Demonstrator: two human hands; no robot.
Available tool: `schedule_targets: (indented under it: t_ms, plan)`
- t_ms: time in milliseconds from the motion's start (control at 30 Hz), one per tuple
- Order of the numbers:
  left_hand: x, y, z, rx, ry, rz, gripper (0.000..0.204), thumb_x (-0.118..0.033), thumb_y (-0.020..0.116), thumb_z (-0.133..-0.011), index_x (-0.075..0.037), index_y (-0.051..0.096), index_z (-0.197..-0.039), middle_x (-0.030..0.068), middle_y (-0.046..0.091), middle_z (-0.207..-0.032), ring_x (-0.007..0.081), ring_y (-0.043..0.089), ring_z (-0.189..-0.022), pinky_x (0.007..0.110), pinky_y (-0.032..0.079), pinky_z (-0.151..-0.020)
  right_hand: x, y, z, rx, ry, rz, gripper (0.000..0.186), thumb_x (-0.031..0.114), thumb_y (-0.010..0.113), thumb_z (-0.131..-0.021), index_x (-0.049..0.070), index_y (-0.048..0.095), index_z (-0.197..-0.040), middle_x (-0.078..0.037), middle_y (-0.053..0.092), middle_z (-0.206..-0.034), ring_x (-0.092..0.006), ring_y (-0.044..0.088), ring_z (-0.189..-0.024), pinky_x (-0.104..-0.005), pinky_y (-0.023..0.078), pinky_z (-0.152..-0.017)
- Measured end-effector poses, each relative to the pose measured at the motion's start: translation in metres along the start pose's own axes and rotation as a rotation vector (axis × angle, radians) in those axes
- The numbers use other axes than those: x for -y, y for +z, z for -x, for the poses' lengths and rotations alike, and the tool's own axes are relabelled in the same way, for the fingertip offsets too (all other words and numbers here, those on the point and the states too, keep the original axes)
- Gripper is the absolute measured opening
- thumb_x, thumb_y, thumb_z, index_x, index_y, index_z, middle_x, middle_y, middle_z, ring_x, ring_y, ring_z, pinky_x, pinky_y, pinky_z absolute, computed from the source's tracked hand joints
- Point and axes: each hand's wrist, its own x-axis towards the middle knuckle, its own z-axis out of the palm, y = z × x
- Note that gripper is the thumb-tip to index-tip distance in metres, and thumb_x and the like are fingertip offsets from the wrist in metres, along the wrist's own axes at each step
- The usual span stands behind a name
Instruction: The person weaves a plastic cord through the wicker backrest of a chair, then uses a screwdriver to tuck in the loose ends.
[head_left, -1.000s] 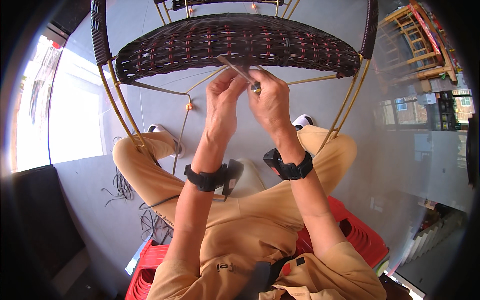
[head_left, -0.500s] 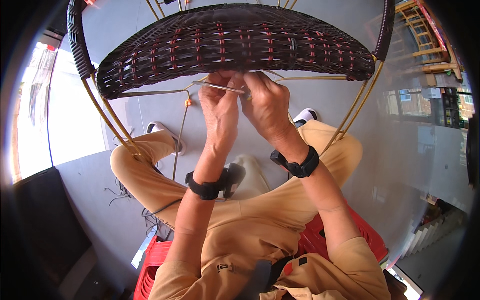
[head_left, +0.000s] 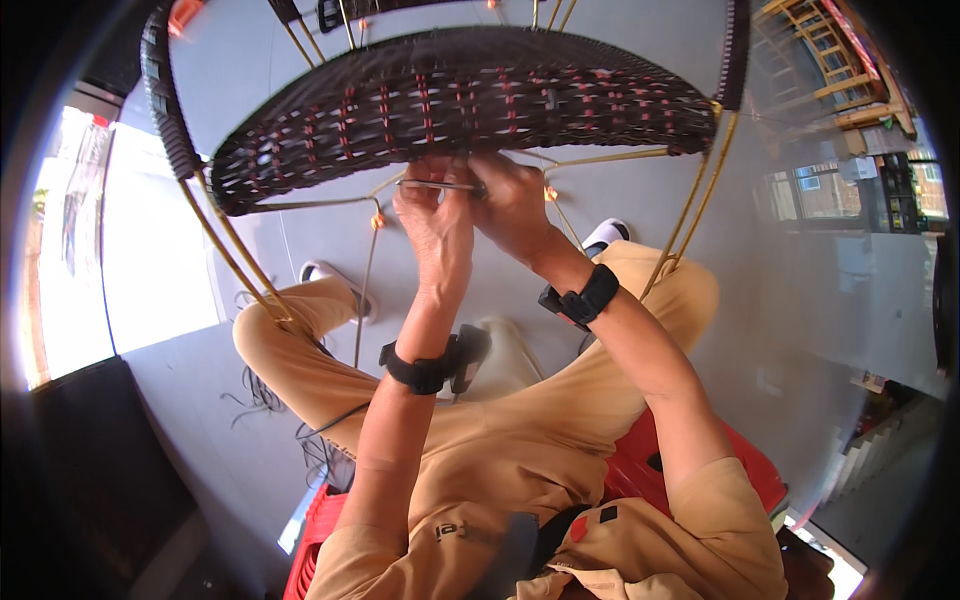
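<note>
A dark brown woven wicker chair (head_left: pixel 440 118) with red strands stands before me on gold-coloured metal tubes. Both my hands are at the middle of its near lower edge, close together. A thin, rod-like metal tool (head_left: pixel 425 184) lies across my fingers. My right hand (head_left: pixel 515 205) is closed around the tool's right end. The fingers of my left hand (head_left: pixel 437 222) are bent in a pinch at the woven edge, behind the rod. Their tips are partly hidden, so what they pinch cannot be made out.
Gold tubes (head_left: pixel 235 245) of the chair frame slope down beside my knees. Orange ties (head_left: pixel 377 220) mark thin rods below the weave. Black cables (head_left: pixel 262 395) lie on the floor at left. I sit on a red seat (head_left: pixel 650 465). Wooden frames (head_left: pixel 850 75) stand far right.
The woven chair now sits slightly lower in view and tilts a little. My right hand has turned and come down slightly, with the tool still across my fingers. My left hand stays at the edge.
</note>
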Motion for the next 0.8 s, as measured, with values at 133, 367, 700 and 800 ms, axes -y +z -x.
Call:
schedule_targets:
  t_ms: [133, 367, 700, 800]
  plan:
    - [-0.004, -0.01, -0.006, 0.05, -0.074, 0.01, 0.006, -0.003, 0.059, -0.083, 0.003, 0.058, -0.084, 0.0025, 0.06, -0.077, 0.0085, 0.054, -0.07, 0.022, 0.043, -0.067, 0.005, 0.003, 0.007, 0.017, 0.11, -0.064, 0.022, 0.002, 0.06, -0.065, 0.004, 0.054, -0.087, -0.014, 0.058, -0.076, -0.0339, 0.057, -0.063, -0.0398, 0.044, -0.051]
    - [-0.003, 0.0, 0.0, 0.09, -0.134, 0.285, 0.012, -0.006, 0.061, -0.082, 0.003, 0.064, -0.089, 0.0058, 0.065, -0.082, 0.0114, 0.059, -0.073, 0.022, 0.044, -0.072, 0.038, -0.021, 0.007, -0.094, 0.438, -0.297, 0.01, -0.001, 0.057, -0.075, -0.002, 0.059, -0.085, -0.019, 0.055, -0.062, -0.0285, 0.049, -0.053, -0.032, 0.041, -0.05]
    - [-0.007, -0.003, 0.002, -0.033, 0.031, 0.028, 0.011, 0.0, 0.065, -0.077, 0.007, 0.066, -0.086, 0.0071, 0.065, -0.076, 0.0084, 0.054, -0.068, 0.02, 0.043, -0.065, 0.006, -0.007, 0.007, -0.01, 0.021, 0.04, 0.018, 0.004, 0.063, -0.065, 0.005, 0.058, -0.083, -0.011, 0.06, -0.071, -0.0288, 0.059, -0.061, -0.0363, 0.048, -0.052]
    - [-0.005, -0.013, -0.004, 0.021, 0.107, 0.024, 0.011, 0.001, 0.064, -0.078, 0.007, 0.065, -0.087, 0.0067, 0.065, -0.076, 0.0091, 0.055, -0.069, 0.021, 0.044, -0.066, 0.004, 0.003, -0.001, -0.08, -0.048, 0.019, 0.011, -0.002, 0.059, -0.067, 0.004, 0.057, -0.076, -0.012, 0.058, -0.068, -0.029, 0.057, -0.059, -0.0352, 0.046, -0.052]
